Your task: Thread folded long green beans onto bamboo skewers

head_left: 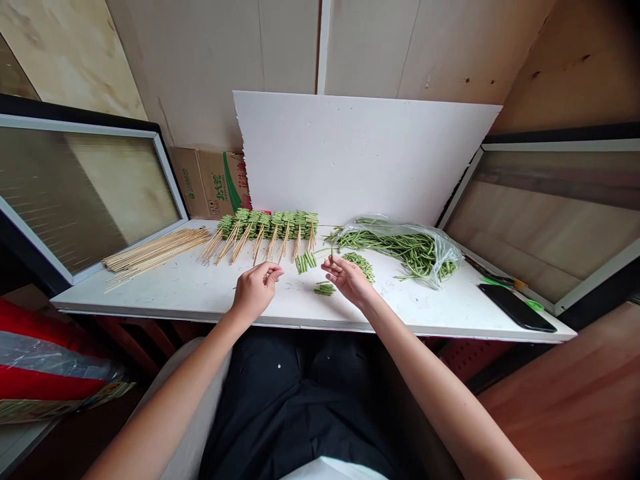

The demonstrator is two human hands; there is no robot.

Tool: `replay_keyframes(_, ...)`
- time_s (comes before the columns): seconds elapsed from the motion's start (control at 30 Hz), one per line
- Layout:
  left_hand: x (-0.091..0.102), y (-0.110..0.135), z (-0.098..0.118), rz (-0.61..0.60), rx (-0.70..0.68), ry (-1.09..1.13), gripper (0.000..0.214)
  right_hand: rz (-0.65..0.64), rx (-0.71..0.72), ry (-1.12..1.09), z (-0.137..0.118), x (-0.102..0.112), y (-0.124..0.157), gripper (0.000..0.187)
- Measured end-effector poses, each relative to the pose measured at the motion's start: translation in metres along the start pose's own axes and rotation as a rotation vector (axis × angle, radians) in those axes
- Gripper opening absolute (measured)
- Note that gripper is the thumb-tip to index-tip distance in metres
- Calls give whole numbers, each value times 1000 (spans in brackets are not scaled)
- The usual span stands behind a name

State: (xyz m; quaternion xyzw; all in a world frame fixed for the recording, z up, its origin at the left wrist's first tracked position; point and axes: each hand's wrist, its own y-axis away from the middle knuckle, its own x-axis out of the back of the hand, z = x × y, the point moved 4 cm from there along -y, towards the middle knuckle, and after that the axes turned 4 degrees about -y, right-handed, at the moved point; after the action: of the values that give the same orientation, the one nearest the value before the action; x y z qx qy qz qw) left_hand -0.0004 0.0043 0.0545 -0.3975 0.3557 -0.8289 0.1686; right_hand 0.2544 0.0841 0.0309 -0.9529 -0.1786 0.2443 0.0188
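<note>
My left hand [257,288] is closed in a pinch around a thin bamboo skewer, most of which is too fine to make out. Short pieces of green bean [306,262] sit side by side on that skewer, and its tip points toward my right hand. Between the thumb and fingers of my right hand [349,277] is a small green bean piece [332,253], close to the tip. A small group of cut bean pieces [325,289] lies on the table below. Behind my right hand is a pile of cut beans [361,265], partly covered by it.
Finished bean skewers [273,223] are stacked at the back of the white table [200,290]. Bare bamboo sticks [155,252] lie left. A clear plastic bag of long beans [415,250] is right of centre, with a black phone [517,307] farther right. A white board [365,157] stands behind.
</note>
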Motion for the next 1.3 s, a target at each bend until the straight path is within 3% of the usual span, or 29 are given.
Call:
replay_keyframes(0.33, 1, 0, 6, 7, -57, -22, 11, 32, 79, -86, -5, -3, 4, 31)
replay_keyframes(1.3, 1, 1, 8, -11, -103, -4, 11, 15, 63, -63, -8, 4, 0, 24)
